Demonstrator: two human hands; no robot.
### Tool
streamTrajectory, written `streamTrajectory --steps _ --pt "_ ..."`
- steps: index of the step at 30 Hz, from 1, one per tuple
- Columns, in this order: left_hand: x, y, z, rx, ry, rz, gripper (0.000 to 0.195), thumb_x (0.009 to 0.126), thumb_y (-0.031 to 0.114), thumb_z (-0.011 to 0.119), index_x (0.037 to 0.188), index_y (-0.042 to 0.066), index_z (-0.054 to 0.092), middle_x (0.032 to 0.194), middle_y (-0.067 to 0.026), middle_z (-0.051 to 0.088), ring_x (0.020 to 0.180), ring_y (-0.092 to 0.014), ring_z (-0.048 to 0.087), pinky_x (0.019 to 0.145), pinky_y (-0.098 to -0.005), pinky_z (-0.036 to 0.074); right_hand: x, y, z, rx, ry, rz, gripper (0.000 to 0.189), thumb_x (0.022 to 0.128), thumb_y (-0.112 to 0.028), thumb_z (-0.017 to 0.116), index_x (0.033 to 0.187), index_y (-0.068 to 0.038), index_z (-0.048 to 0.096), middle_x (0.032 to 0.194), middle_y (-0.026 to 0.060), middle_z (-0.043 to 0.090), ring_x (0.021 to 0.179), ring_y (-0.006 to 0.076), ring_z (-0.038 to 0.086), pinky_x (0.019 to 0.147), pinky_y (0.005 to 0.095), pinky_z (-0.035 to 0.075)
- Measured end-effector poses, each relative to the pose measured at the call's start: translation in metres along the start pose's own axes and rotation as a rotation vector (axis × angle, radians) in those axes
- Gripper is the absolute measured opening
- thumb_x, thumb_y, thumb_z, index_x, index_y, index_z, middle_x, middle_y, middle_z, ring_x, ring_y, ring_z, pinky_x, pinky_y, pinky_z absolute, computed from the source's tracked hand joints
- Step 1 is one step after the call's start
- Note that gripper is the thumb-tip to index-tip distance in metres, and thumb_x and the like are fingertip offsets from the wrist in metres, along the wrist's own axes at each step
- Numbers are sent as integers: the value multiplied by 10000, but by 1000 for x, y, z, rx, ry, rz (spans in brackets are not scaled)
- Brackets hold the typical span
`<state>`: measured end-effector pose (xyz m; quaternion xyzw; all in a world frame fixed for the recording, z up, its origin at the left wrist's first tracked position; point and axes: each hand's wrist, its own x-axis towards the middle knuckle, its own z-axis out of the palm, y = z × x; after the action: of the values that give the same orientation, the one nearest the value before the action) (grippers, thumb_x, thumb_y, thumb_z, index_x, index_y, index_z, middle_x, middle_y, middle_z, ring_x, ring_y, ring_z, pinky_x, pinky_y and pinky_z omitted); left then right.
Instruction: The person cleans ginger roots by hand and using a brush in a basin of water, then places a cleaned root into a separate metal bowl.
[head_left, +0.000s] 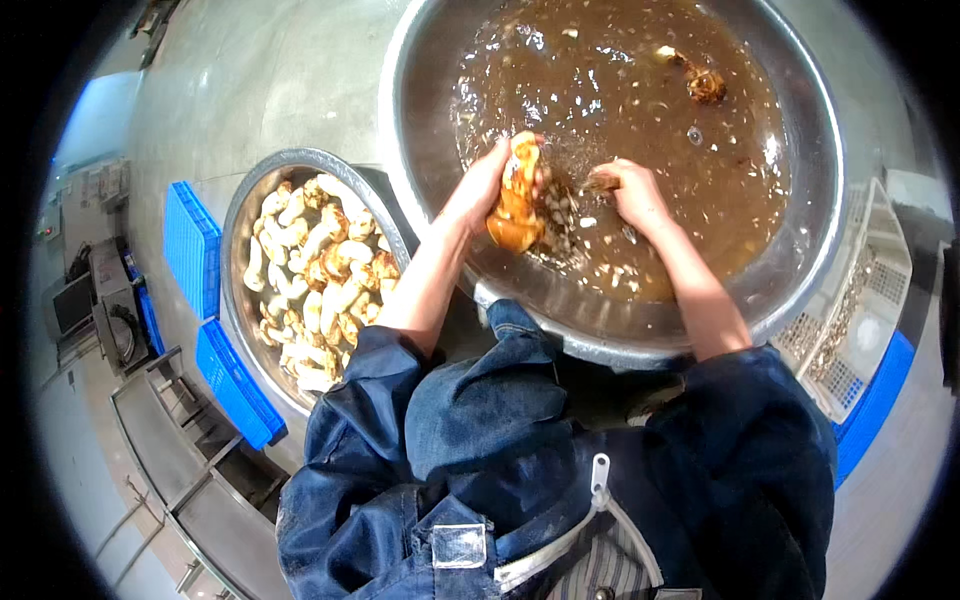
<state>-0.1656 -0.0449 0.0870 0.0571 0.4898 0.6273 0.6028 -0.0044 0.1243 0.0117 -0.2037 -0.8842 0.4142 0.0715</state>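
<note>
My left hand (484, 180) grips a wet brown mushroom with a thick stem (519, 191) above the near left part of a large metal basin (814, 142). Murky brown water (637, 127) with floating pale scraps fills much of the basin. Just right of the mushroom, my right hand (634, 191) is closed on a small brownish thing (602, 178), too unclear to name. Another brown mushroom (705, 84) floats at the far right of the water. To the left, a smaller metal basin (241, 180) holds a heap of pale and brown mushrooms (330, 262).
Blue plastic crates (193, 247) stand left of the smaller basin. At the right, white plastic baskets (889, 300) hold small scraps, with a blue crate (877, 409) beside them. Metal-framed tables (161, 450) stand at the lower left.
</note>
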Motion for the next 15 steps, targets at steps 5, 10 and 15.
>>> streamTrajectory --steps 5,10,15 --pt "6 -13 -11 -91 94 -102 407 924 401 360 1157 87 472 966 -104 600 868 -192 587 774 -363 493 -17 67 -30 -277 432 406 360 709 -189 661 1001 13 600 943 173 617 860 311 595 782 359 459" --pt "9 -29 -7 146 238 40 508 893 417 444 1208 18 422 1161 -110 506 1020 -171 519 860 -302 439 1 -1 15 739 213 507 372 727 -274 698 1029 -72 621 941 34 633 884 122 564 789 261 434" --pt "19 -32 -6 286 232 98 489 931 379 372 1247 7 405 1207 -110 482 1097 -162 452 922 -275 368 -6 -99 9 490 215 11 261 762 -149 652 971 2 606 961 78 605 857 161 573 752 255 444"
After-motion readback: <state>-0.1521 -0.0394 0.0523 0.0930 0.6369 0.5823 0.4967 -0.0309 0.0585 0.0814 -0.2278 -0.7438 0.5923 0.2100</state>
